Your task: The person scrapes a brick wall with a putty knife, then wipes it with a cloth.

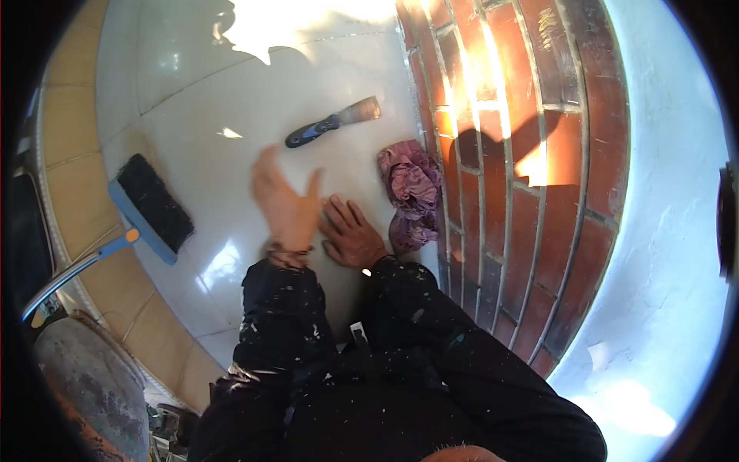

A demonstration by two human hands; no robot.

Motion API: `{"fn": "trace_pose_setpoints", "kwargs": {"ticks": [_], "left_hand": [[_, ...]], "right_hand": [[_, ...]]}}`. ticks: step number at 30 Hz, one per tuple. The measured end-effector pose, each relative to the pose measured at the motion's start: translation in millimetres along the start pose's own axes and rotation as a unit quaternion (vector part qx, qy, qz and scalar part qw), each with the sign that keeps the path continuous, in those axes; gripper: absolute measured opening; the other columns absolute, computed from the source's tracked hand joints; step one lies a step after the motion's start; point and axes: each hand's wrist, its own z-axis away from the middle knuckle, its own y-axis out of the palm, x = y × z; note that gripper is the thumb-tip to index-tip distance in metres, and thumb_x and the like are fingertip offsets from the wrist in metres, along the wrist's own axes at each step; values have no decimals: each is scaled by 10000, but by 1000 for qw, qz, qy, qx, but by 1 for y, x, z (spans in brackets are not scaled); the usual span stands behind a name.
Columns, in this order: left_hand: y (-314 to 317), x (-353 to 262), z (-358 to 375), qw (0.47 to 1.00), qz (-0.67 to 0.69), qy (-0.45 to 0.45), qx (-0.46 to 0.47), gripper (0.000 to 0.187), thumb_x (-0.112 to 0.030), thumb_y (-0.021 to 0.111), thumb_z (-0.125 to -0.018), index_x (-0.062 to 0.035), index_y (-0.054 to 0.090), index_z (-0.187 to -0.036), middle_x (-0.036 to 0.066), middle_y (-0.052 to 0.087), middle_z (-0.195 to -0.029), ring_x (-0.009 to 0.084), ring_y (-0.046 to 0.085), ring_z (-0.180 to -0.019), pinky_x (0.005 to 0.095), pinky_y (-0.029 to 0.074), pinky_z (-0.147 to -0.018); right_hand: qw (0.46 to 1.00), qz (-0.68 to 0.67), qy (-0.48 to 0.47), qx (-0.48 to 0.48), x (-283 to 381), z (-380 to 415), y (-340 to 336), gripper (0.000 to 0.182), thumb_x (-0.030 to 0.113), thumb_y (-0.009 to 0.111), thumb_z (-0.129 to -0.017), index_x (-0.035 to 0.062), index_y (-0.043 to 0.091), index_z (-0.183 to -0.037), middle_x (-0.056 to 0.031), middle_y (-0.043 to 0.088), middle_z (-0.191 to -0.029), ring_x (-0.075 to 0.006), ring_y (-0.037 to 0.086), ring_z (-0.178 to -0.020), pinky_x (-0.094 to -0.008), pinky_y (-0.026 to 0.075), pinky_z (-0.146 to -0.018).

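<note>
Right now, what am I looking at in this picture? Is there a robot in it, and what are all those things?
There's no robot here, just a person using two bare hands. There is only one picture, taken by a camera on the person's head looking down, so the dark sleeves come up from the bottom.

The left hand is blurry, but seems open and holding nothing. The right hand rests on the pale, shiny surface with its fingers spread.

Ahead of the hands lies a scraper with a dark handle. To the right is a crumpled purple bundle that looks like cloth, next to the red bricks. Over on the left is a brush with black bristles.
</note>
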Motion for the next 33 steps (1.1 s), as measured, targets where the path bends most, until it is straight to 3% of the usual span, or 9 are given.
{"fn": "trace_pose_setpoints", "kwargs": {"ticks": [2, 4, 7, 13, 20, 22, 25, 27, 33], "left_hand": [[-19, 53, 12, 990, -136, -28, -13, 1034, -278, 919, -798, -2, 320, -1594, 325, 466, -1530, 468, 437, -1447, 552, 378, -1179], [-18, 86, 19, 896, -253, -301, 205, 1559, -452, 1010, -622, 36, -51, -1655, 506, 136, -1605, 629, 158, -1535, 667, 226, -1232], [-15, 54, 16, 851, -267, -333, 305, 1844, -543, 1051, -453, 46, -271, -1596, 567, -97, -1575, 709, -25, -1511, 727, 96, -1237], [-11, 50, 4, 812, -295, -372, 340, 1899, -535, 1069, -400, 44, -302, -1580, 559, -175, -1565, 719, -118, -1490, 753, 57, -1224], [-3, 52, 4, 813, -283, -391, 326, 1918, -475, 1088, -391, 25, -346, -1564, 544, -229, -1560, 703, -195, -1482, 764, 27, -1216], [-2, 54, 6, 811, -288, -390, 327, 1918, -474, 1087, -392, 19, -348, -1565, 541, -231, -1562, 701, -193, -1484, 763, 24, -1217], [-3, 52, 7, 816, -284, -389, 320, 1916, -471, 1086, -395, 9, -354, -1565, 537, -232, -1565, 694, -192, -1490, 760, 22, -1219], [-2, 52, -1, 821, -277, -389, 312, 1915, -469, 1085, -397, 6, -356, -1565, 536, -233, -1566, 690, -192, -1492, 759, 22, -1220], [-4, 51, 0, 809, -281, -392, 336, 1904, -468, 1081, -416, 11, -365, -1558, 529, -229, -1573, 682, -191, -1498, 746, 24, -1230]], "right_hand": [[999, 4, 21, -33, 13, -7, -20, 690, 296, 662, -954, 143, 455, -1593, -197, 391, -1647, -389, 355, -1544, -577, 278, -1251], [999, 6, 17, -38, 15, -12, -26, 681, 278, 658, -951, 139, 460, -1587, -188, 370, -1654, -386, 333, -1555, -600, 271, -1246], [999, 36, 31, 19, 25, -12, -40, 741, 264, 690, -925, 138, 434, -1609, -215, 372, -1637, -417, 350, -1531, -613, 278, -1232], [866, 101, 455, -182, -17, 16, -66, 668, 149, 713, -882, 108, 532, -1524, -275, 497, -1420, -505, 471, -1339, -550, 397, -1132], [928, 57, 225, -291, -120, -97, -130, 615, 3, 655, -822, 86, 607, -1430, -216, 558, -1320, -442, 534, -1264, -519, 443, -1078], [891, 306, 115, -315, -139, -168, -162, 561, 56, 626, -840, 17, 613, -1399, -191, 570, -1344, -431, 506, -1308, -541, 420, -1074], [844, 480, 130, -201, -176, -227, -179, 463, 165, 600, -869, -32, 688, -1279, -167, 569, -1380, -400, 474, -1337, -521, 379, -1090], [837, 508, 203, 32, -179, -246, -191, 395, 234, 536, -953, -2, 767, -1170, -148, 580, -1413, -343, 442, -1355, -482, 333, -1105], [850, 500, 165, -21, -170, -188, -159, 342, 265, 590, -873, 11, 793, -978, -155, 619, -1246, -321, 478, -1254, -452, 362, -1013]]}}
